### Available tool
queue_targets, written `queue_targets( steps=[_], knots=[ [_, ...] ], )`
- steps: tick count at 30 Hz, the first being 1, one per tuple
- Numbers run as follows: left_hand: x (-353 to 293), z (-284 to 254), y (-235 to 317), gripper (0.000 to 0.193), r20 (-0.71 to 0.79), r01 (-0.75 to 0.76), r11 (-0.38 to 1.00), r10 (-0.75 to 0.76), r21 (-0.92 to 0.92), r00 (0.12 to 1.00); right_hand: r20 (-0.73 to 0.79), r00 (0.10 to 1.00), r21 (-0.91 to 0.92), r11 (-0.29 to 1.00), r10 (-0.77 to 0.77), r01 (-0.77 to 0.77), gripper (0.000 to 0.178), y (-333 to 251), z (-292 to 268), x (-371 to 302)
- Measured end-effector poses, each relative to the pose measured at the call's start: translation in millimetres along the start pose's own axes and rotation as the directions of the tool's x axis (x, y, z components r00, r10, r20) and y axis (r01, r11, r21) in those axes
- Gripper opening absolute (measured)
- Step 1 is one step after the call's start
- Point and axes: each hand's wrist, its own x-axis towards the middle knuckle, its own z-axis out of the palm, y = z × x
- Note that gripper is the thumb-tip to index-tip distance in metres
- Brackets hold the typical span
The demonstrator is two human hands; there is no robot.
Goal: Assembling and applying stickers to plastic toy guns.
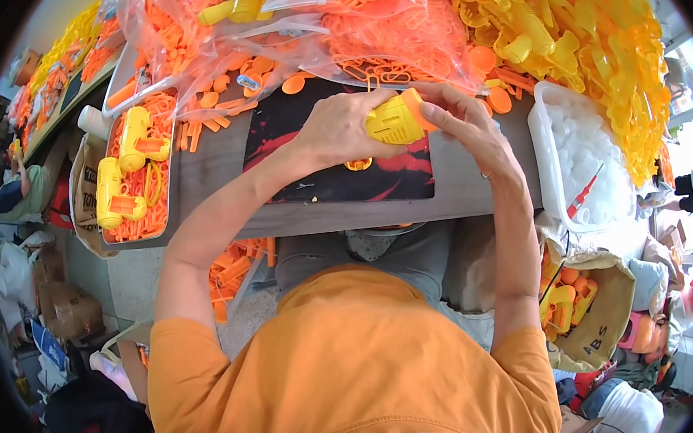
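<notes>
Both hands meet just above centre frame on a yellow plastic toy housing (393, 121) with an orange cap on its end. The left hand (339, 127) is wrapped around the housing's near side, and the right hand (461, 126) pinches the orange end with thumb and fingers. They hold it over a black and red mat (310, 170) on the grey table (212, 166).

Containers everywhere here. At left, a shallow metal tray (170, 161) holds orange parts plus a couple of assembled yellow toy guns (138, 139). Along the top, clear plastic bags (283, 34) are stuffed with orange rings and small orange bits. The upper right is a huge heap of yellow housings (584, 27). Right of the hands, a clear plastic tub (543, 144) is full of small white pieces, with a red and white tool lying on them. At lower right, an open brown sack (607, 318) holds more yellow and orange parts.
</notes>
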Motion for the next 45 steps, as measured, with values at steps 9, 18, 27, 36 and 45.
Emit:
queue_targets(
  steps=[9, 18, 27, 36, 45],
  knots=[
    [1, 8, -6, 0.065, -0.058, -0.066, 0.998, 0.066, 0.007, 0.996, -0.028, 0.997, 0.162, 0.984, -0.069, 0.073, 0.055, 10, 19, 3],
    [1, 11, -10, 0.062, -0.138, -0.120, 0.993, 0.118, -0.005, 0.983, 0.058, 0.988, 0.195, 0.972, -0.142, 0.128, 0.066, 20, 15, 6],
    [3, 1, -20, 0.070, -0.052, -0.084, 0.994, 0.080, -0.072, 0.995, 0.032, 0.999, -0.080, 0.996, 0.028, -0.025, 0.057, -8, 0, 15],
    [8, -5, -25, 0.069, 0.012, -0.059, 0.985, 0.061, -0.164, 0.998, -0.011, 0.990, -0.171, 0.975, -0.144, 0.140, 0.055, 4, 4, 18],
    [3, 1, -32, 0.072, -0.050, -0.104, 0.991, 0.100, -0.080, 0.994, 0.109, 0.985, -0.248, 0.956, -0.131, 0.154, 0.054, -10, 1, 19]
  ],
)
